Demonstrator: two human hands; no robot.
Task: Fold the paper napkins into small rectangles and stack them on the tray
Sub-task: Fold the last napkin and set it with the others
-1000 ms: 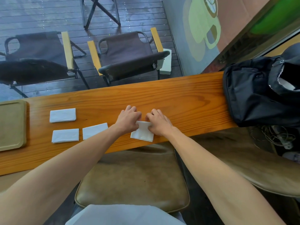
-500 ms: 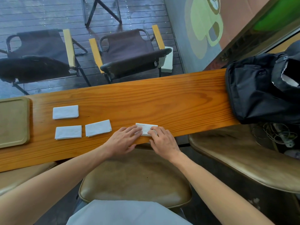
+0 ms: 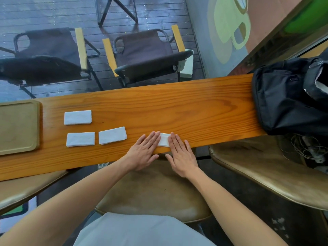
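A white folded napkin lies near the front edge of the wooden counter. My left hand lies flat with its fingers on the napkin's left end. My right hand lies flat with its fingers on the right end. Both hands press down with fingers straight; most of the napkin is hidden under them. Three folded napkins rest to the left: one at the back, one in front of it, one beside that. The tan tray sits at the far left, bare.
A black backpack fills the counter's right end, with tangled cables below it. Tan padded stools stand under the counter. Folding chairs stand on the deck beyond the glass.
The napkin went from a taller piece pinched between both hands to a narrow strip. My hands slid back toward the front edge and now lie flat with fingers straight on it.
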